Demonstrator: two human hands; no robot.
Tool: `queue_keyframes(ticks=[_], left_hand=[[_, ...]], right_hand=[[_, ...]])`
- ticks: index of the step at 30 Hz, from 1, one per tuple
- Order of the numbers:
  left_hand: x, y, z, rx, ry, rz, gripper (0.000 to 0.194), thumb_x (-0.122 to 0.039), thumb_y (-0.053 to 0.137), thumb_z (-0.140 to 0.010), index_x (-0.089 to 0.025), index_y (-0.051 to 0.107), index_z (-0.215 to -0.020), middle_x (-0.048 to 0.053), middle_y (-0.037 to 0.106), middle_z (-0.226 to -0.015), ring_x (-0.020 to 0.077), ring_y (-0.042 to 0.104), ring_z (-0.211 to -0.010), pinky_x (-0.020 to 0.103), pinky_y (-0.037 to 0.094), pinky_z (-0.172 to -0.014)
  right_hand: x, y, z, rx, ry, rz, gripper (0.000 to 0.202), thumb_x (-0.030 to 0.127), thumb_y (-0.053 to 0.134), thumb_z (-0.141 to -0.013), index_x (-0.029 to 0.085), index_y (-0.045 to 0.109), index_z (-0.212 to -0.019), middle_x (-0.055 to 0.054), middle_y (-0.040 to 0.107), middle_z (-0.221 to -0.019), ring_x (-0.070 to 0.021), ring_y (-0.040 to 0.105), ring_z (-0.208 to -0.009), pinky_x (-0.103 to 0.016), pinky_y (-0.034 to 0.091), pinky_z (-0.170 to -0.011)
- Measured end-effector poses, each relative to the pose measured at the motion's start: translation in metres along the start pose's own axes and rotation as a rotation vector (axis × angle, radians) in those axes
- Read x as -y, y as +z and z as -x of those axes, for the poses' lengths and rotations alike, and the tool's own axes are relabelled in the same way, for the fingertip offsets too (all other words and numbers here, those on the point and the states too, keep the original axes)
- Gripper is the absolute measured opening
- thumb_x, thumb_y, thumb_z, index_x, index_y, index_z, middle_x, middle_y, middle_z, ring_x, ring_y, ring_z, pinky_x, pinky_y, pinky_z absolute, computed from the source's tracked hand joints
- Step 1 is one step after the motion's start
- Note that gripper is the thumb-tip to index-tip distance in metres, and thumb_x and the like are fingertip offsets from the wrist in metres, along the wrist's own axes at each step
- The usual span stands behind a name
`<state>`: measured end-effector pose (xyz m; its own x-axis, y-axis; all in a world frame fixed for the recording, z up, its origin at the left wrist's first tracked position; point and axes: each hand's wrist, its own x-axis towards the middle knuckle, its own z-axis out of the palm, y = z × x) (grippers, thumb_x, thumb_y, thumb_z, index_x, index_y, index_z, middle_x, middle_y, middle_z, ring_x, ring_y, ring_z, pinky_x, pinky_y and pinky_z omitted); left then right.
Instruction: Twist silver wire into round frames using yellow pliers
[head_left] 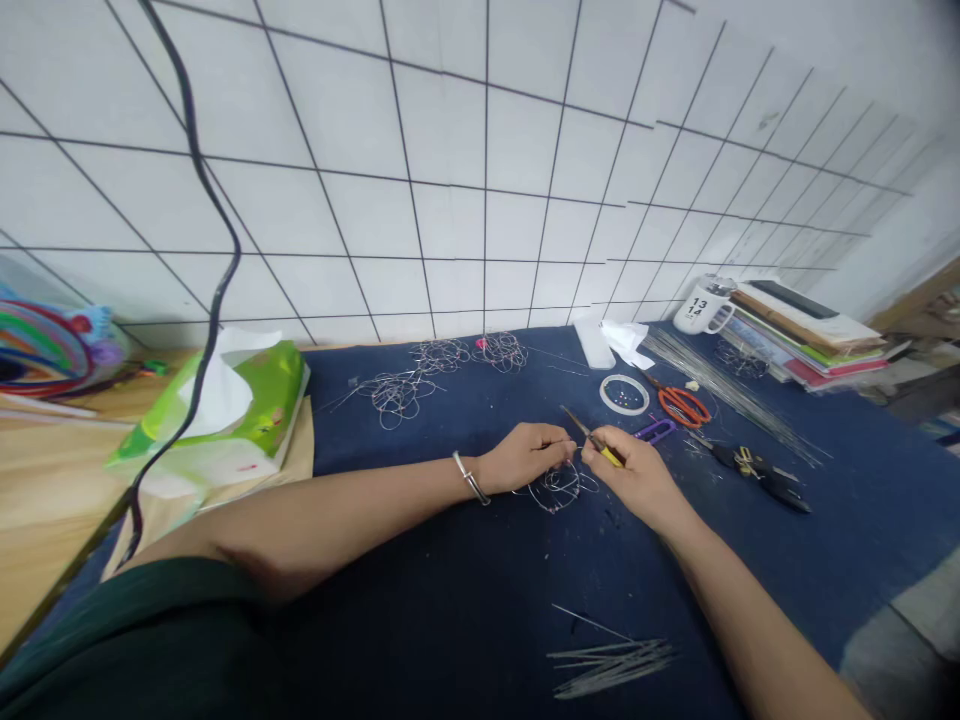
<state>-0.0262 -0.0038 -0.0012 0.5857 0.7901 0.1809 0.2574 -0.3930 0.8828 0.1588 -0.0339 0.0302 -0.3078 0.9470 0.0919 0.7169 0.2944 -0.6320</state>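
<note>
So the biggest thing here is the tiled wall (450, 200) at the back, with a black cable (196, 150) hanging down at the left. Below that is the table (450, 590), mostly under dark blue cloth. Far right there's a stack of books (810, 330), and on the left a green tissue pack (255, 410). A long bundle of straight wires (735, 390) runs diagonally near the books, and a shorter wire pile (615, 665) sits at the near edge.

The 2 hands are close together mid-table. The left hand (529, 455) is pinching the looped wire piece (556, 488), which hangs just below its fingertips with tiny beads on it. The right hand (630, 470) is wrapped around a yellow-handled tool (609, 457), tip pointing up and left; can't tell if it's got any wire too.

Smaller stuff: a white mug (701, 312) marked 13 14 beside the books, 3 clumps of looped wire (401, 398) toward the wall, a black-handled tool (761, 470) and orange-handled scissors (682, 407) off to the right, then a round dish (603, 394) with loose beads (624, 397) inside.
</note>
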Motion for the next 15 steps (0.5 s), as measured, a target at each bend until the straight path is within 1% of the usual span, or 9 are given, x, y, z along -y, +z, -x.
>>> queue_keyframes(ticks=[4,10,15], left_hand=[[0.0026,0.0011,-0.0007,-0.003,0.014,-0.044,0.034,-0.035,0.036,-0.087,-0.012,0.057,-0.074,-0.001,0.054,-0.066,0.0078,0.046,-0.060,0.018,0.038,-0.060],[0.0001,0.0005,-0.0001,0.003,0.050,-0.116,0.032,-0.031,0.035,-0.088,-0.013,0.055,-0.071,-0.001,0.053,-0.066,0.0078,0.046,-0.060,0.018,0.037,-0.059],[-0.0008,0.0003,0.0003,0.004,0.047,-0.141,0.033,-0.031,0.034,-0.088,-0.012,0.056,-0.072,-0.001,0.053,-0.065,0.0077,0.046,-0.058,0.018,0.037,-0.058]], right_hand=[[0.0014,0.0022,0.0012,-0.020,-0.007,0.033,0.015,0.033,0.043,-0.082,0.021,0.050,-0.076,0.005,0.045,-0.062,-0.0098,0.042,-0.057,-0.020,0.031,-0.054],[0.0047,0.0005,0.0017,-0.099,-0.025,0.089,0.015,0.032,0.045,-0.081,0.020,0.049,-0.074,0.005,0.043,-0.061,-0.0094,0.043,-0.057,-0.020,0.031,-0.054],[0.0047,0.0041,0.0017,-0.113,-0.058,0.099,0.014,0.031,0.045,-0.081,0.020,0.049,-0.073,0.005,0.043,-0.060,-0.0092,0.043,-0.057,-0.020,0.031,-0.055]])
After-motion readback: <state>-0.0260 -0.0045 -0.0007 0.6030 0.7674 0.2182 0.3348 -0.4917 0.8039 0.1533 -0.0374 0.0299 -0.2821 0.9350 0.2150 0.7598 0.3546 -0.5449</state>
